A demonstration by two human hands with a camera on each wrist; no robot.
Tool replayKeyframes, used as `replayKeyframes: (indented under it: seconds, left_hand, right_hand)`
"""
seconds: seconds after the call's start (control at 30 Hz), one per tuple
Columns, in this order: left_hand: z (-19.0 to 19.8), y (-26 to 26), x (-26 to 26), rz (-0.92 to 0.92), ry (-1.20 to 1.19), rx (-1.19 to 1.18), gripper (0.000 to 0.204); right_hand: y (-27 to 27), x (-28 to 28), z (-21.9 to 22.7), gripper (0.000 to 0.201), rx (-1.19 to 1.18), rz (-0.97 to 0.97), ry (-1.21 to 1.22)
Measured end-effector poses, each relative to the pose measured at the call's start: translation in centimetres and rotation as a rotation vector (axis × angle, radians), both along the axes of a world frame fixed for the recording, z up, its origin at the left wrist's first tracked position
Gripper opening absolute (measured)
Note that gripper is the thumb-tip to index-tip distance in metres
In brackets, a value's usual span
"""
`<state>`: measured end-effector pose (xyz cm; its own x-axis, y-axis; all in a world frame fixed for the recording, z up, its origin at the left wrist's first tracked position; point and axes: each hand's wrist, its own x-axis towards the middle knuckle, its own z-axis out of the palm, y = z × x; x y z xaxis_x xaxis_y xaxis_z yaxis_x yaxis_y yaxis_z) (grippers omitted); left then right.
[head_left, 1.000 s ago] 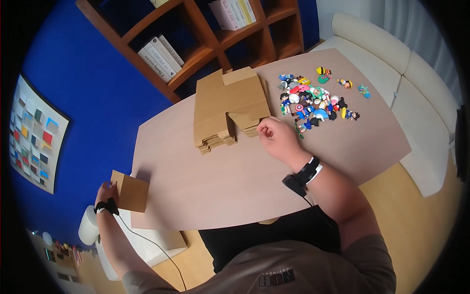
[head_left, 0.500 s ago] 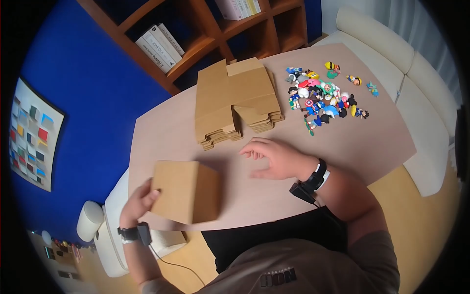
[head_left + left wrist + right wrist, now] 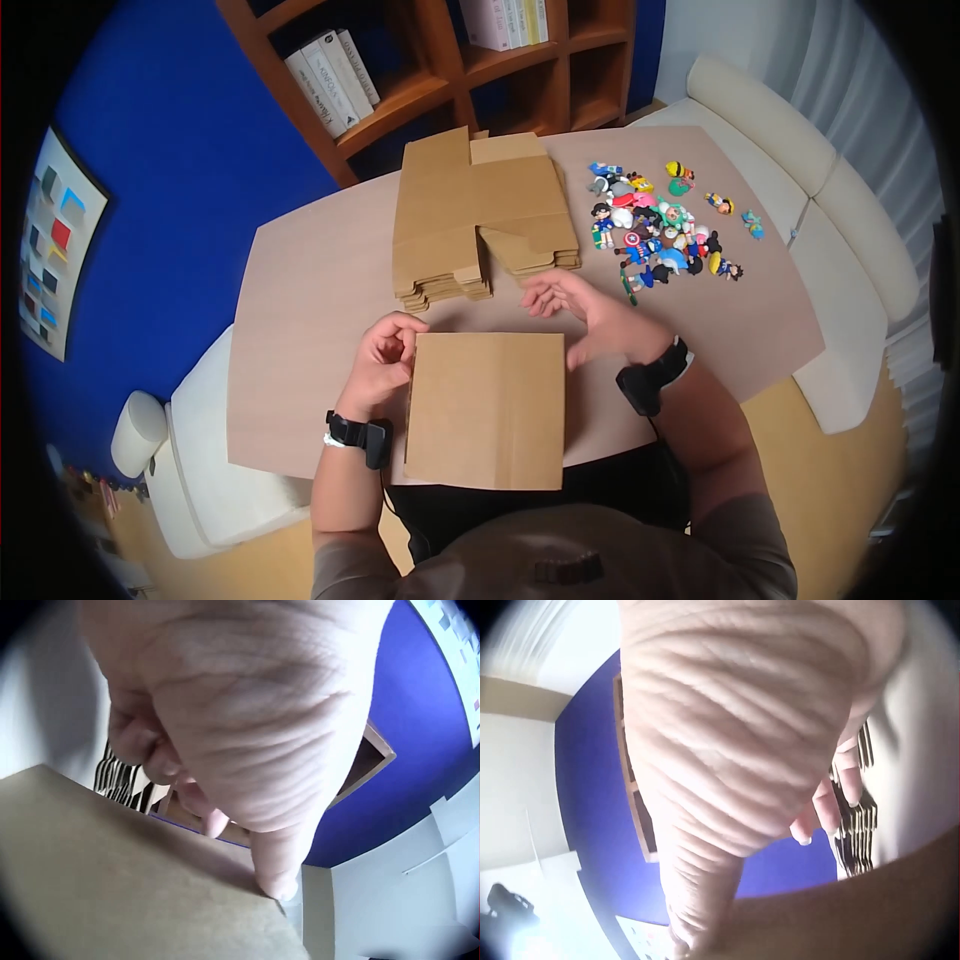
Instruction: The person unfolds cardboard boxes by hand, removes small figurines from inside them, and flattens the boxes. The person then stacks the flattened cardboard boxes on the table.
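A cardboard box stands at the table's near edge, a broad plain face turned up to the head camera. At its far left corner is my left hand, fingers curled by the far edge; in the left wrist view the thumb of this hand presses on the box's edge. My right hand is at the far right corner, fingers loosely bent above the table and thumb beside the box. In the right wrist view the right hand has its thumb down along the box; whether it touches is unclear.
A stack of flattened cardboard lies on the table beyond the box. Small toy figures are heaped at the far right. A wooden shelf with books stands behind, and a pale sofa is along the right.
My left hand has brought the box from beyond the table's left edge to in front of my body, broad face up. My right hand has moved from the cardboard stack to the box's right side.
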<state>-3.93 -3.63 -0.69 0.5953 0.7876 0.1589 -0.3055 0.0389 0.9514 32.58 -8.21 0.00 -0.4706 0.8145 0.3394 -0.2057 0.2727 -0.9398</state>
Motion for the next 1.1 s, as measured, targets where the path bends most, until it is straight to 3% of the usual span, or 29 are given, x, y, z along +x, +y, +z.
replayKeyframes:
  seconds: [0.03,0.1,0.13,0.23,0.3,0.47,0.7,0.93,1.1]
  left_hand:
    - [0.0,-0.3,0.0,0.009,-0.002,-0.009,0.064]
    - [0.7,-1.0,0.1,0.009,-0.068,-0.042,0.065]
    - [1.2,-1.3,0.1,0.02,-0.066,-0.044,0.065]
    - [1.8,-1.5,0.1,0.034,-0.1,-0.048,0.063]
    - [1.8,-1.1,-0.2,0.036,-0.051,0.17,0.059]
    - [3.3,-1.8,0.5,0.063,-0.028,0.182,0.057]
    - [2.8,-0.8,-0.2,0.139,0.105,0.35,0.067]
    - [3.0,-0.7,-0.1,0.111,0.094,0.269,0.066]
    - [1.8,-0.8,-0.3,0.084,-0.016,0.107,0.045]
  right_hand:
    - [-0.4,-0.4,0.6,0.099,-0.009,0.009,-0.002]
    - [-0.8,-1.3,1.7,0.109,0.206,-0.049,-0.321]
    - [-0.8,-1.7,1.3,0.108,0.229,-0.05,-0.343]
    - [-0.9,-2.3,0.7,0.104,0.144,-0.003,-0.334]
    - [-0.9,-2.4,0.3,0.102,0.143,-0.013,-0.317]
    - [-0.7,-2.2,1.0,0.096,0.153,-0.031,-0.349]
    - [-0.6,-1.8,0.3,0.068,0.153,-0.175,-0.297]
    - [-0.7,-2.0,1.0,0.051,0.18,-0.157,-0.31]
    - [-0.5,-2.2,0.3,0.05,0.188,-0.134,-0.338]
